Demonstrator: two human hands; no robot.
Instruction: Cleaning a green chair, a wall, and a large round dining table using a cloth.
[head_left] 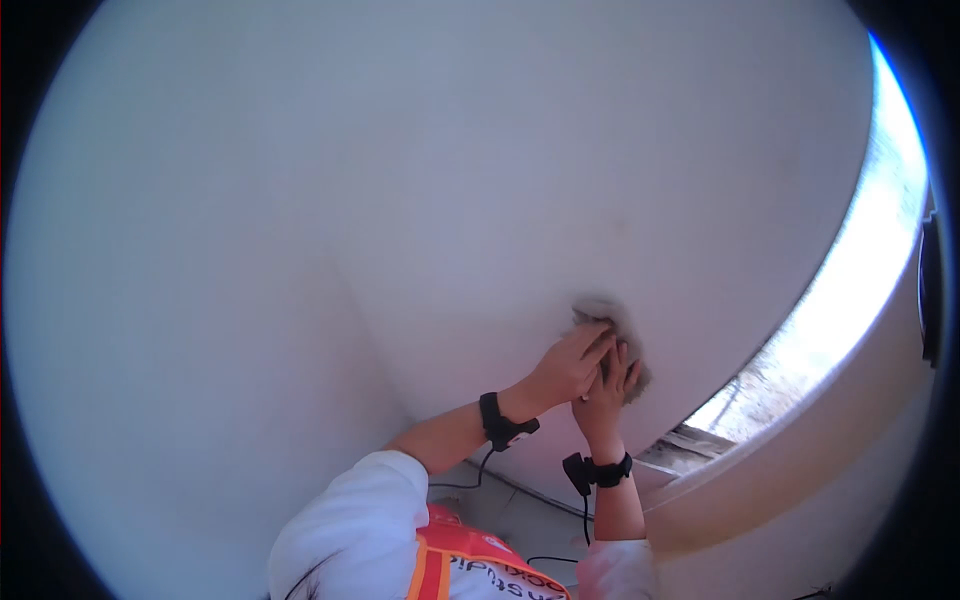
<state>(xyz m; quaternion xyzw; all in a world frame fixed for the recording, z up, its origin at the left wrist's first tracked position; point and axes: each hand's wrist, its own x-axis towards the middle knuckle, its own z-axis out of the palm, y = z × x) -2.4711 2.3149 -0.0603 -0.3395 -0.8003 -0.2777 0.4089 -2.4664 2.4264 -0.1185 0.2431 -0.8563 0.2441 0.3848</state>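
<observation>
A rough grey-brown patch (596,306) stands out on the white wall (480,180), either a broken spot or a smear of material; I cannot tell which. Both my hands meet at it. My left hand (572,368) comes in from the left with its fingers bent and pressed together; whatever they pinch, if anything, is hidden. Just to the right and below, my right hand (604,400) reaches up with fingers stretched and slightly apart against the patch. The two hands overlap at the fingertips. Each wrist wears a black band with a cable.
A wall corner runs down left of my arms. On the right is a bright opening (840,290) with a curved-looking edge and a ledge (690,445) bearing debris at its lower end. A dark object (930,290) sits at the far right. Black cables (460,486) hang near the floor below my arms.
</observation>
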